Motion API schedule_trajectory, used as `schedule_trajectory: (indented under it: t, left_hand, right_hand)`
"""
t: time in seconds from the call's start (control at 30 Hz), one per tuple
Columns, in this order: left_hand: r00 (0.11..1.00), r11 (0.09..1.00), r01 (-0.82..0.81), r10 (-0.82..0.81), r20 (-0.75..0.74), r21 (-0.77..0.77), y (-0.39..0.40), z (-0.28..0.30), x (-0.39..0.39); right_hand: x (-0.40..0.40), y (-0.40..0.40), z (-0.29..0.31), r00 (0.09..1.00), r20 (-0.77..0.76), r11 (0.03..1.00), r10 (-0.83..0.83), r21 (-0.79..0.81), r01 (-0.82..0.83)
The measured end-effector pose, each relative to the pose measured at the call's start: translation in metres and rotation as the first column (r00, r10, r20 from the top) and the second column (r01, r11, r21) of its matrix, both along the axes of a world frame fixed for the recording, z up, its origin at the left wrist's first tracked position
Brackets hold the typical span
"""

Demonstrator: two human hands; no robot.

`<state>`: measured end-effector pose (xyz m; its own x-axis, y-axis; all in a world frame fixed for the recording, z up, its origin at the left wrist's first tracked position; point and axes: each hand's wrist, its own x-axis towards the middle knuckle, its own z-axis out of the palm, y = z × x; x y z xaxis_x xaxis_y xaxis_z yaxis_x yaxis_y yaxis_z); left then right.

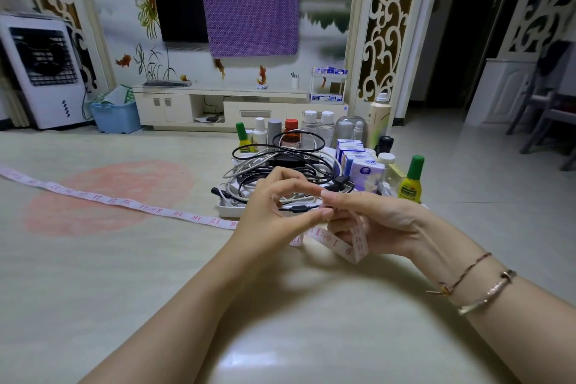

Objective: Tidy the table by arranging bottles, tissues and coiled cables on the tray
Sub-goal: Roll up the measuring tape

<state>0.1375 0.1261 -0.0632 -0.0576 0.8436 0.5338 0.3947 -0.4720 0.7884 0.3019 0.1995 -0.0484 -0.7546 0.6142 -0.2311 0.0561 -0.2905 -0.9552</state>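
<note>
A white tray (pixel 229 211) stands on the table, holding a pile of coiled black and white cables (pixel 280 162), tissue packs (pixel 364 170) and several bottles (pixel 307 126). In front of it, a pink measuring tape (pixel 131 204) trails across the table to the left. Its near end is looped around the fingers of my right hand (pixel 383 221), which is closed on the loops. My left hand (pixel 274 212) pinches the tape beside the right fingertips. A green-capped yellow bottle (pixel 411 182) stands at the tray's right end; I cannot tell if it is on the tray.
The beige table has a pink round print (pixel 109 196) on its left part. Beyond the table are a TV cabinet (pixel 218 106), a white air cooler (pixel 43 72) and a blue bin (pixel 115 117). Chairs (pixel 542 115) stand at the far right.
</note>
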Motion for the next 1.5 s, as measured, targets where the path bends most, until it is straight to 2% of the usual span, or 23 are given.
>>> schedule_trajectory:
  t: [0.13,0.27,0.33,0.47,0.7,0.97,1.07,1.17,1.33,1.4,1.5]
  left_hand:
    - [0.999,1.000,-0.024,0.024,-0.032,-0.006,0.002,-0.001,-0.001]
    - [0.999,1.000,-0.017,0.017,0.036,-0.016,0.002,0.000,-0.002]
    - [0.999,1.000,0.005,-0.004,0.051,-0.011,0.002,-0.001,-0.002]
    - [0.999,1.000,0.011,-0.011,-0.043,0.000,0.004,-0.003,-0.001]
    - [1.000,1.000,0.026,-0.026,0.008,0.011,0.001,-0.001,-0.002]
    - [1.000,1.000,-0.012,0.012,-0.023,0.001,0.004,-0.004,-0.002]
    - [1.000,1.000,0.013,-0.013,0.028,-0.002,0.004,-0.002,-0.001]
    - [0.993,0.997,0.076,-0.074,0.090,-0.021,0.002,-0.001,-0.002]
    - [0.999,0.999,0.035,-0.035,-0.010,-0.016,0.002,-0.002,0.000]
    - [1.000,1.000,0.025,-0.025,0.008,-0.018,0.003,-0.002,-0.001]
    - [0.993,0.997,0.074,-0.071,0.090,-0.036,0.002,-0.001,-0.002]
  right_hand:
    - [-0.002,-0.002,-0.002,0.999,0.029,1.000,-0.024,0.012,0.023]
    - [0.007,0.001,0.000,0.998,-0.055,0.993,-0.016,-0.116,0.009]
    - [0.010,0.001,0.002,0.999,-0.047,0.996,0.006,-0.088,-0.010]
    - [0.003,-0.004,0.003,1.000,0.004,1.000,-0.018,-0.008,0.018]
    - [0.008,-0.002,0.004,1.000,-0.022,0.996,0.016,-0.083,-0.017]
    - [0.000,-0.004,-0.001,0.998,0.049,0.999,-0.050,-0.018,0.051]
    - [0.005,-0.002,0.001,1.000,0.005,0.996,-0.021,-0.087,0.022]
    - [0.009,0.000,0.003,0.999,-0.043,0.997,0.014,-0.070,-0.017]
    - [-0.001,-0.005,0.000,0.999,0.010,0.999,-0.045,0.025,0.045]
    - [-0.002,-0.004,0.000,0.999,-0.009,0.999,-0.049,0.007,0.049]
    - [0.004,0.000,0.001,0.995,-0.095,0.998,0.028,-0.048,-0.033]
